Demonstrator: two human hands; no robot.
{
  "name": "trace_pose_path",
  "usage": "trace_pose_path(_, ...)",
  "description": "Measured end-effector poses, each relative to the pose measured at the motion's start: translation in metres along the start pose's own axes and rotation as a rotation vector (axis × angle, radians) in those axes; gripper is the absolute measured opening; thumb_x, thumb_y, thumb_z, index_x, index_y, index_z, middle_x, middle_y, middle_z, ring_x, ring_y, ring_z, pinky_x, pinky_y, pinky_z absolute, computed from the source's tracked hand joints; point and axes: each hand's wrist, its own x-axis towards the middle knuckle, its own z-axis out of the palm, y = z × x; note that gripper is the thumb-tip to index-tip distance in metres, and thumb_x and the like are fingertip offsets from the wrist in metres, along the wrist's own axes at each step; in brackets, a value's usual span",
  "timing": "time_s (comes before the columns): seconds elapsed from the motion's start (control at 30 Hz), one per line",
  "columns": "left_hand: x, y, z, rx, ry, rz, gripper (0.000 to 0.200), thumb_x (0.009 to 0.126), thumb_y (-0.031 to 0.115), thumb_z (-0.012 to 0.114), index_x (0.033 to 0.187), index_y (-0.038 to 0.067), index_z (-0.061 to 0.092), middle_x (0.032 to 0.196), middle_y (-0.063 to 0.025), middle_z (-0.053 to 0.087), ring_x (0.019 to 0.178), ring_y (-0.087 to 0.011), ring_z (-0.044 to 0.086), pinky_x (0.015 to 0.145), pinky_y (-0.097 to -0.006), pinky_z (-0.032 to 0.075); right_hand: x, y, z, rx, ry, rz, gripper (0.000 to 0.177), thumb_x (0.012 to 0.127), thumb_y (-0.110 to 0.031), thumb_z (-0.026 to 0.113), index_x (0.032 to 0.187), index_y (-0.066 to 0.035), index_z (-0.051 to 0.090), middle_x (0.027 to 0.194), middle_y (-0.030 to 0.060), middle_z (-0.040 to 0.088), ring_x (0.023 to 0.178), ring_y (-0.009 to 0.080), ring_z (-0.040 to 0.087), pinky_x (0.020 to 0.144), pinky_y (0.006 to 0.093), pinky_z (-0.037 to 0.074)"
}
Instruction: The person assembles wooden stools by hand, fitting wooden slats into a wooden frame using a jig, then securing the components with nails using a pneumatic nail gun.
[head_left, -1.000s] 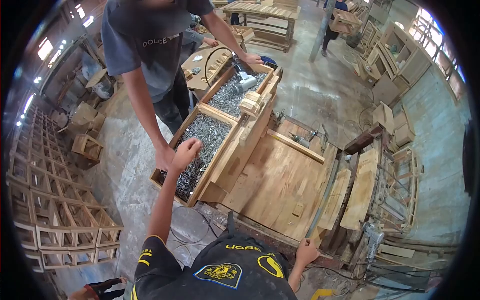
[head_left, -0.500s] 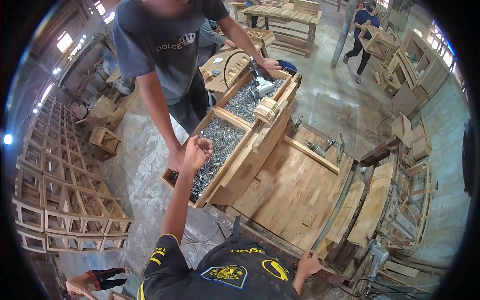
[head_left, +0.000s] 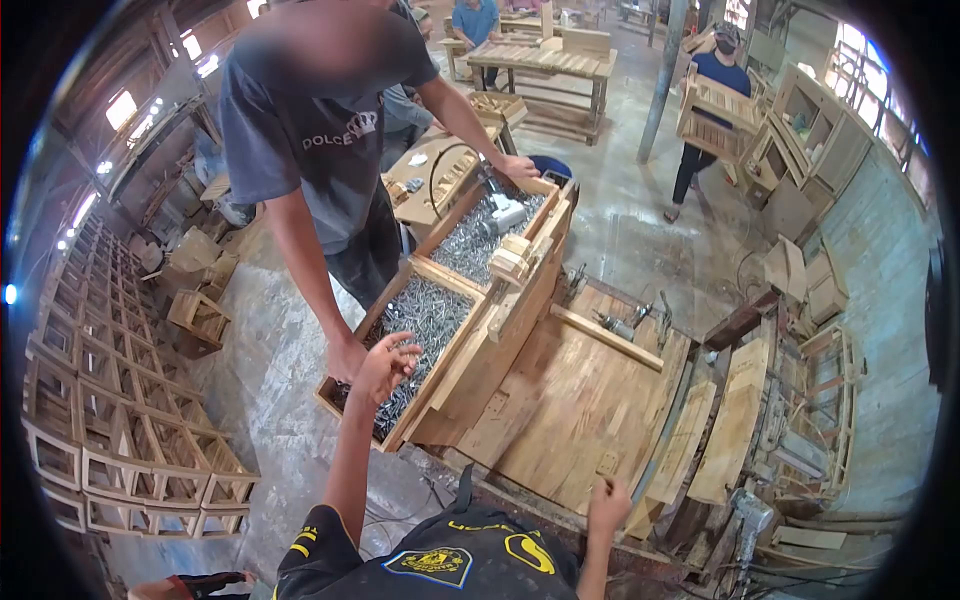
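A long wooden tray lies across the workbench, both of its compartments heaped with metal screws. My left hand hovers over the near compartment, palm up and fingers curled around a few screws. My right hand is a closed fist just above the bench's near edge, with nothing in it. A co-worker in a grey shirt stands across the tray, one hand gripping its near left rim beside my left hand and the other hand on its far end.
A power tool with a black hose lies on the screws in the far compartment. The wooden bench top has a rail and clamps. Stacked wooden frames fill the left. Another person carries a crate at the back.
My left hand rose from the screws with some in it and now hangs lower over the tray. My right hand came off the bench edge and closed into a fist.
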Motion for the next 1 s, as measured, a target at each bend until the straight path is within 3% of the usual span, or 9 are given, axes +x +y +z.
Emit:
trace_pose_path(0.13,-0.020,-0.011,0.006,0.091,-0.065,0.095,0.058,0.078,-0.014,0.047,0.134,0.001,0.038,0.116,-0.0183,0.050,0.081,-0.0186,0.060,0.066,-0.0259,0.050,0.045,-0.135,0.050,0.248,-0.278,-0.389,0.015,0.081,-0.016,0.062,0.085,-0.003,0.068,0.081,0.0162,0.068,0.076,0.0307,0.067,0.068,0.0381,0.052)
trace_pose_path(0.23,-0.060,-0.010,0.022,0.285,-0.180,0.171,0.066,0.081,-0.007,0.057,0.141,0.005,0.033,0.127,-0.0192,0.045,0.093,-0.0200,0.063,0.081,-0.0287,0.050,0.065,-0.226,0.109,0.276,-0.351,-0.950,0.016,0.081,-0.020,0.065,0.090,-0.007,0.067,0.084,0.0128,0.067,0.079,0.0299,0.064,0.073,0.0398,0.050)
trace_pose_path(0.3,-0.097,-0.003,0.049,0.308,-0.128,0.194,0.054,0.087,-0.004,0.058,0.136,0.003,0.036,0.127,-0.0204,0.047,0.098,-0.0212,0.061,0.085,-0.0315,0.050,0.067,-0.259,0.161,0.238,-0.490,-1.097,0.022,0.081,-0.024,0.065,0.097,-0.009,0.066,0.094,0.0123,0.066,0.093,0.0296,0.062,0.080,0.0436,0.047)
trace_pose_path(0.4,-0.114,-0.039,0.038,0.023,-0.092,0.263,0.045,0.090,0.001,0.060,0.130,0.000,0.040,0.119,-0.0198,0.056,0.096,-0.0221,0.062,0.084,-0.0309,0.052,0.052,-0.290,0.209,-0.165,-0.611,-1.188,0.030,0.081,-0.028,0.066,0.104,-0.008,0.064,0.108,0.0134,0.063,0.109,0.0320,0.056,0.087,0.0487,0.044)
trace_pose_path(0.5,-0.132,-0.073,0.029,-0.247,0.069,0.102,0.035,0.091,0.002,0.060,0.122,-0.003,0.045,0.108,-0.0194,0.062,0.091,-0.0222,0.064,0.079,-0.0286,0.054,0.029,-0.290,0.224,-0.345,-0.691,-1.156,0.030,0.081,-0.032,0.067,0.102,-0.011,0.064,0.109,0.0118,0.061,0.112,0.0349,0.052,0.088,0.0516,0.042)
trace_pose_path(0.63,-0.136,-0.114,0.023,-0.235,0.089,-0.100,0.033,0.091,-0.001,0.057,0.121,-0.004,0.045,0.105,-0.0208,0.063,0.088,-0.0222,0.065,0.077,-0.0283,0.055,0.030,-0.261,0.255,-0.026,-0.558,-1.129,0.033,0.075,-0.034,0.073,0.098,-0.012,0.065,0.108,0.0091,0.061,0.102,0.0319,0.054,0.087,0.0505,0.041)
trace_pose_path(0.8,-0.138,-0.115,0.046,-0.035,0.036,-0.355,0.043,0.092,0.003,0.058,0.131,-0.005,0.043,0.113,-0.0244,0.062,0.090,-0.0224,0.065,0.080,-0.0300,0.055,0.040,-0.257,0.254,0.273,-0.575,-1.082,0.007,0.081,-0.016,0.067,0.082,-0.010,0.065,0.086,0.0073,0.063,0.093,0.0288,0.057,0.084,0.0435,0.042)
trace_pose_path(0.9,-0.139,-0.098,0.060,-0.170,-0.180,-0.372,0.041,0.093,0.008,0.060,0.130,-0.003,0.045,0.115,-0.0247,0.062,0.093,-0.0216,0.065,0.081,-0.0304,0.055,0.045,-0.258,0.254,0.325,-0.570,-1.084,0.007,0.080,-0.016,0.069,0.084,-0.010,0.068,0.084,0.0069,0.065,0.087,0.0294,0.059,0.081,0.0437,0.044)
trace_pose_path(1.0,-0.128,-0.105,0.055,-0.008,-0.171,-0.371,0.037,0.096,0.013,0.057,0.128,-0.003,0.048,0.111,-0.0231,0.063,0.091,-0.0212,0.065,0.080,-0.0312,0.055,0.041,-0.257,0.260,0.367,-0.489,-1.060,0.008,0.083,-0.018,0.067,0.084,-0.010,0.068,0.083,0.0078,0.065,0.084,0.0297,0.059,0.078,0.0426,0.043)
